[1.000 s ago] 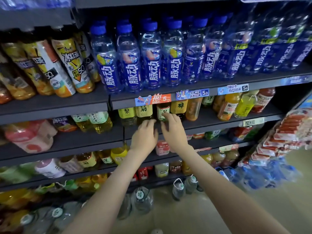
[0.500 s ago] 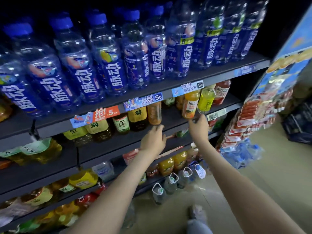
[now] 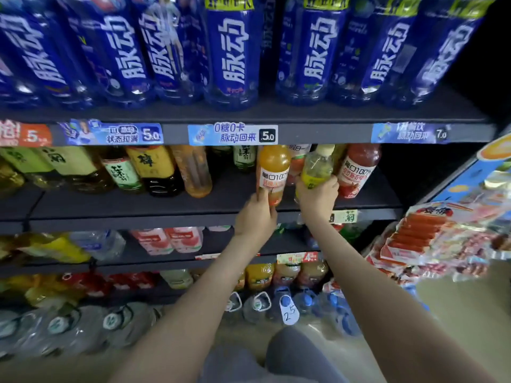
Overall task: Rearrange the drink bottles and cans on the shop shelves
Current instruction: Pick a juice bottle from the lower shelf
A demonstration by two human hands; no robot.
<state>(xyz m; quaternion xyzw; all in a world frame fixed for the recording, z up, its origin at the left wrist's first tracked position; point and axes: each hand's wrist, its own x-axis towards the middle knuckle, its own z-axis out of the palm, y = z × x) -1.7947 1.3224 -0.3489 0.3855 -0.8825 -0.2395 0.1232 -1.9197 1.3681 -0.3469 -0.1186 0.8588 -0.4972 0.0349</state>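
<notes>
The left hand (image 3: 255, 217) is closed round the lower part of the orange bottle (image 3: 273, 170). The right hand (image 3: 316, 200) is closed round the base of the yellow-green bottle (image 3: 316, 168). Both bottles are held just beyond the hands, side by side, with long axes near upright and caps tipped slightly away. Whether either base rests on the shelf (image 3: 166, 208) cannot be told. A red bottle (image 3: 358, 170) stands just right of the pair. Bare shelf space is seen to the left of the orange bottle, so the left hand is judged the better placed for a shift that way.
</notes>
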